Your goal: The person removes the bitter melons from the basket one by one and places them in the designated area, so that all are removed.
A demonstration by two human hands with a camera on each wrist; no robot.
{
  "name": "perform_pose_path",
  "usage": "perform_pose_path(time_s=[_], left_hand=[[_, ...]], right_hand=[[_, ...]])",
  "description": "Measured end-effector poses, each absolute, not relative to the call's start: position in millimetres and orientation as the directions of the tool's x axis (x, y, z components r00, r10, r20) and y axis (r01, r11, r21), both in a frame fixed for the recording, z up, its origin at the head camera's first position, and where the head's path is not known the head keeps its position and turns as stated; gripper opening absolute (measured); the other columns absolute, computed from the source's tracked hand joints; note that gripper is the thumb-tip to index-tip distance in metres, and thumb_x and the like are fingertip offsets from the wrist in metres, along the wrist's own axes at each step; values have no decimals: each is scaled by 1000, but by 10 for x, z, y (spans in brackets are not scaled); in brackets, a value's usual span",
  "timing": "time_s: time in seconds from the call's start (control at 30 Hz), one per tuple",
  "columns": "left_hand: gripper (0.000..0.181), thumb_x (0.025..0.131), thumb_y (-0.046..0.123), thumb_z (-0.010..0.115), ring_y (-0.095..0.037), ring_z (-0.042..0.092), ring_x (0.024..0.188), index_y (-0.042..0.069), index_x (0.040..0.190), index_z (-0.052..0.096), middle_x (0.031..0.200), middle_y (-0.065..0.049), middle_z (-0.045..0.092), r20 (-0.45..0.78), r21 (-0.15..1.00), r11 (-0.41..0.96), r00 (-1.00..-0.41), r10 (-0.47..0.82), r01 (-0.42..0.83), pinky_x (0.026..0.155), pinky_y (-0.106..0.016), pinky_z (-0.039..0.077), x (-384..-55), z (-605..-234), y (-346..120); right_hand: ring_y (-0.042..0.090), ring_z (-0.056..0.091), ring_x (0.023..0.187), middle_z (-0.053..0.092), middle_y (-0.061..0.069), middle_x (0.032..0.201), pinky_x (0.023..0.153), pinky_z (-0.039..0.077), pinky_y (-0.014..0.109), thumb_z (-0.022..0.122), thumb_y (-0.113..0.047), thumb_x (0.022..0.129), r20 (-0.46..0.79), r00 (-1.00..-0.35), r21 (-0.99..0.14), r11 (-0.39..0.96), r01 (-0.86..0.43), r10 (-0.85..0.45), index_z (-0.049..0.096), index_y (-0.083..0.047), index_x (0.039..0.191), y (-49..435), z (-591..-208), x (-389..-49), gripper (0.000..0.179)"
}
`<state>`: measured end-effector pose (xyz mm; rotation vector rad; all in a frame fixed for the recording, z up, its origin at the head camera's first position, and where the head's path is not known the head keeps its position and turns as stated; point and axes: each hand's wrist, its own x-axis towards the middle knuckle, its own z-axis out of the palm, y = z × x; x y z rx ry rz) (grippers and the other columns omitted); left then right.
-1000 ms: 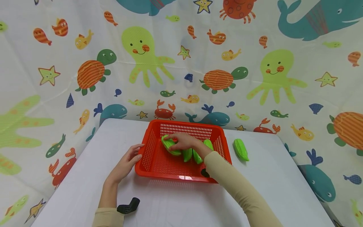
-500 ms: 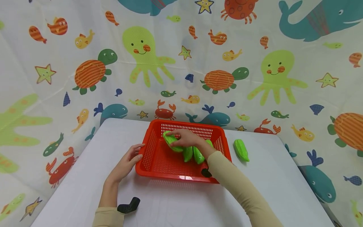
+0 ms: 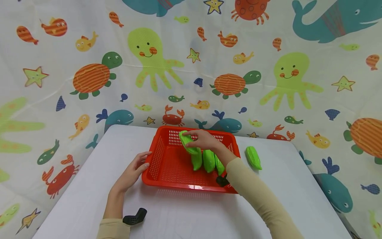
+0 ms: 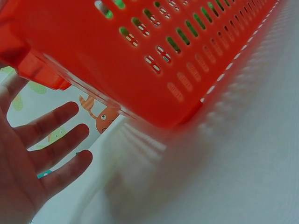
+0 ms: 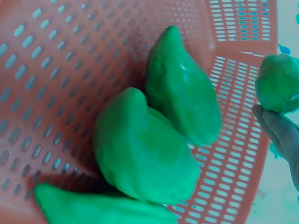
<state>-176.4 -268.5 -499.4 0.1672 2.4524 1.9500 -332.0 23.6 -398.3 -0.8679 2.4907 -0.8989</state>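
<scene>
My right hand (image 3: 204, 139) grips a bright green, ridged, tapered vegetable (image 3: 185, 138) over the back of the red plastic basket (image 3: 173, 167). In the right wrist view that held vegetable (image 5: 279, 83) shows at the right edge, fingertips against its underside. Three similar green vegetables lie side by side in the basket, among them a middle one (image 3: 209, 161). My left hand (image 3: 135, 171) touches the basket's left rim with fingers mostly straight. From the left wrist view, several spread fingers (image 4: 58, 137) stand outside the basket wall (image 4: 117, 70).
Another green vegetable (image 3: 253, 157) lies on the white table (image 3: 277, 186), right of the basket. A patterned sea-animal cloth (image 3: 191, 76) hangs behind the table. Black wrist devices are worn on both arms, the left one (image 3: 135, 216) just above the table.
My right hand has raised the held vegetable from the basket's left part and carried it back and right. The left hand and basket stay put.
</scene>
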Motion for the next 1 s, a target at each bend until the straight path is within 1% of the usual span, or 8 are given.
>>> perform_pose_path(time_s=[0.13,0.23,0.27,0.4,0.57,0.77,0.83,1.0], left_hand=[[52,98,33,57,-38,43,131,23,146,38,146,-14,40,64,972,219,-994,92,83,94,-44,52,-1770,-5005,-2690],[52,98,32,57,-37,43,130,23,146,38,145,-14,40,62,973,217,-994,94,82,93,-43,52,-1775,-5010,-2692],[52,98,32,57,-37,43,130,23,146,38,145,-14,41,63,973,217,-994,94,82,93,-43,52,-1777,-5011,-2692],[52,98,33,57,-37,43,130,23,146,38,145,-14,41,65,972,218,-993,96,84,93,-43,52,-1787,-5010,-2694],[52,99,33,56,-37,44,129,23,146,38,145,-14,41,69,972,217,-993,100,89,93,-41,52,-1799,-5019,-2701],[52,99,33,56,-37,44,129,21,146,38,144,-15,42,72,971,220,-992,105,94,93,-42,52,-1809,-5039,-2695],[52,99,33,56,-37,44,129,21,146,38,144,-15,41,71,970,223,-992,106,93,94,-43,52,-1812,-5044,-2694],[52,99,33,56,-37,44,129,21,146,37,144,-15,41,67,970,227,-993,101,89,94,-43,51,-1804,-5040,-2690]], right_hand=[[22,50,120,55,1,138,92,49,40,75,-36,86,-117,-780,-687,617,-384,-615,60,-33,135,323,-3885,-3296,51],[22,50,118,55,2,136,88,51,38,74,-38,86,-111,-783,-702,606,-374,-611,59,-34,135,387,-3829,-3277,52],[22,51,116,54,1,136,85,51,37,74,-38,86,-105,-785,-709,600,-371,-611,59,-34,135,409,-3812,-3270,51],[21,56,114,50,2,141,83,54,36,74,-35,87,-77,-798,-758,555,-342,-597,60,-32,134,491,-3721,-3230,49],[25,60,113,44,0,148,88,54,41,73,-33,88,-51,-826,-798,520,-305,-562,59,-33,134,609,-3563,-3177,48],[25,65,106,48,-2,143,84,55,43,73,-34,88,-33,-850,-840,475,-261,-525,58,-33,135,813,-3428,-3122,49],[27,63,109,46,-2,145,84,56,42,73,-35,88,-28,-857,-840,477,-258,-515,57,-33,136,891,-3411,-3106,50],[35,58,119,41,2,150,91,53,46,72,-38,89,-30,-873,-820,511,-257,-487,55,-32,138,1090,-3403,-3062,52]])
